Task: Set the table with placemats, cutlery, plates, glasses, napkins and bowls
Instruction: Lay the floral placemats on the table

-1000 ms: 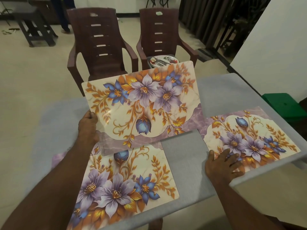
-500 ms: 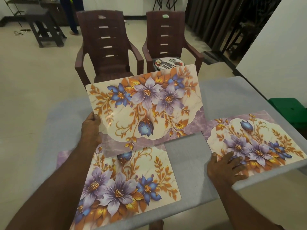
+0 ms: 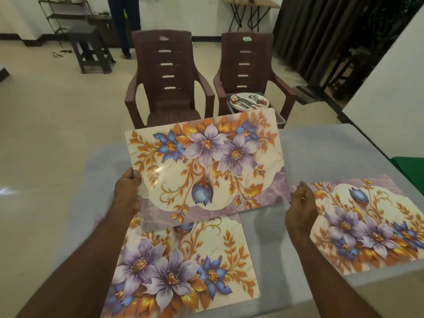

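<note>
Three floral placemats with purple and blue flowers are in view. One placemat [image 3: 181, 269] lies flat at the near left of the grey table [image 3: 325, 152]. Another placemat [image 3: 376, 223] lies at the near right. My left hand [image 3: 127, 191] grips the left edge of the third placemat [image 3: 206, 166], which is raised and tilted above the table's middle. My right hand [image 3: 300, 210] hovers by that mat's lower right corner, fingers loosely curled; whether it touches the mat is unclear.
Two brown plastic chairs [image 3: 169, 79] stand beyond the table's far edge. The right chair's seat carries a plate with cutlery [image 3: 249, 102]. A green stool [image 3: 410, 166] sits at the right. A person's legs [image 3: 124, 24] and a dark stool [image 3: 89, 49] are far back.
My right hand has lifted off the right placemat and moved up toward the raised mat's lower right corner. The raised mat stays in my left hand.
</note>
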